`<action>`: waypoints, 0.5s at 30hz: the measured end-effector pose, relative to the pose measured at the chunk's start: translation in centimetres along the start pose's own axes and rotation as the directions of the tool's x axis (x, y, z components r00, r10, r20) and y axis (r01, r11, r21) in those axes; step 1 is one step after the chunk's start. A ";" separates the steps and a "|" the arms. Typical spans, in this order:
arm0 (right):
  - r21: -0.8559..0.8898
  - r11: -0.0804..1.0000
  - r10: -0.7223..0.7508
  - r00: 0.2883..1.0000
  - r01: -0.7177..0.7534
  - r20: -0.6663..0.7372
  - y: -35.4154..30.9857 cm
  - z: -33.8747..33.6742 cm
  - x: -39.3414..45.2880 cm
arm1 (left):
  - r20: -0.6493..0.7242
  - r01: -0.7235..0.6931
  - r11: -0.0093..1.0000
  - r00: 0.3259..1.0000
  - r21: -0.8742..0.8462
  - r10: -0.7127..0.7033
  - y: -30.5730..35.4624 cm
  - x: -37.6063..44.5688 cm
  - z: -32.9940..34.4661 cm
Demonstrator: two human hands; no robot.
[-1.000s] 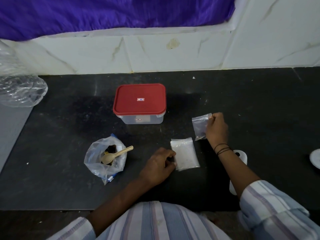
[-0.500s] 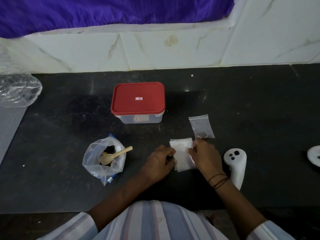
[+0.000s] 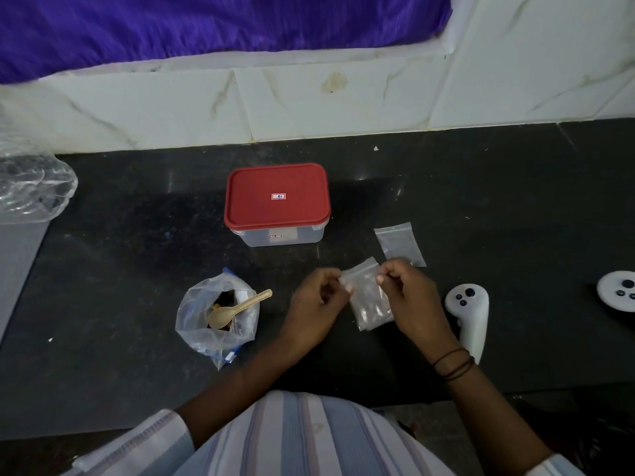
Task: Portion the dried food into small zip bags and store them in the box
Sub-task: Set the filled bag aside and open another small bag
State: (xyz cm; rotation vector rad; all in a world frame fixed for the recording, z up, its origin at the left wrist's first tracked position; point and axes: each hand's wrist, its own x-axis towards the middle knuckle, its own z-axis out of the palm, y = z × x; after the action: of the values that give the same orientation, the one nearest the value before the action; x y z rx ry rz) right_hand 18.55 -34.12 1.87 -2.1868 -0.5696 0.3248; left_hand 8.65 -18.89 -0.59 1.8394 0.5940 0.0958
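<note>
Fingers (image 3: 347, 286) of the left hand (image 3: 318, 300) and right hand (image 3: 410, 297) curled, pinching the top corners of a small clear zip bag (image 3: 369, 300) just above the dark counter (image 3: 515, 201). Second small bag (image 3: 400, 243) flat behind the right hand. Box (image 3: 281, 237) with red lid (image 3: 276, 195) on, farther back. Open bag of dried food (image 3: 214, 319) to the left, wooden spoon (image 3: 237, 305) resting in it. White controller (image 3: 469, 316) beside the right wrist.
</note>
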 end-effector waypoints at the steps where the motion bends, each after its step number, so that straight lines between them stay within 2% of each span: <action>1: 0.084 0.996 -0.023 0.999 0.021 0.025 -0.6 -0.3 0.0 | -0.045 -0.015 0.998 0.999 -0.063 0.012 0.4 -0.1 -0.2; 4: 0.259 0.966 -0.035 0.991 0.001 0.128 -1.9 -0.9 0.2 | -0.115 -0.148 0.985 0.984 -0.085 0.138 1.2 0.2 -1.6; 6: 0.277 0.961 -0.023 0.987 -0.023 0.161 -2.6 -0.5 0.4 | -0.088 -0.238 0.971 0.968 -0.029 0.235 1.6 0.5 -2.8; 8: 0.132 0.991 -0.020 0.999 0.015 0.041 -3.0 0.4 0.5 | -0.076 -0.265 0.964 0.961 0.024 0.266 2.0 0.6 -3.6; 10: -0.134 0.987 -0.110 0.980 0.088 -0.165 -3.8 1.3 0.0 | -0.122 -0.222 0.974 0.967 0.042 0.226 2.4 0.3 -4.2; 11: -0.165 0.978 -0.159 0.966 0.126 -0.202 -4.5 1.6 -0.3 | -0.154 -0.202 0.979 0.967 0.023 0.203 2.4 0.1 -4.4; 13: -0.043 0.987 -0.156 0.978 0.152 -0.136 -6.1 2.3 -1.1 | -0.205 -0.182 0.982 0.964 -0.047 0.169 2.5 -0.4 -4.6; 15: 0.138 0.988 -0.065 0.998 0.068 -0.024 -7.4 3.3 -1.8 | -0.210 -0.155 0.981 0.969 -0.120 0.128 2.8 -1.0 -4.8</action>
State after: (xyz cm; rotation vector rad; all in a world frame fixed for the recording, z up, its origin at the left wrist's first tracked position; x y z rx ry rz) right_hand 13.51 -28.71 5.68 -2.0302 -0.5907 0.2987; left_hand 7.06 -15.80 3.84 1.7496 0.5802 0.4131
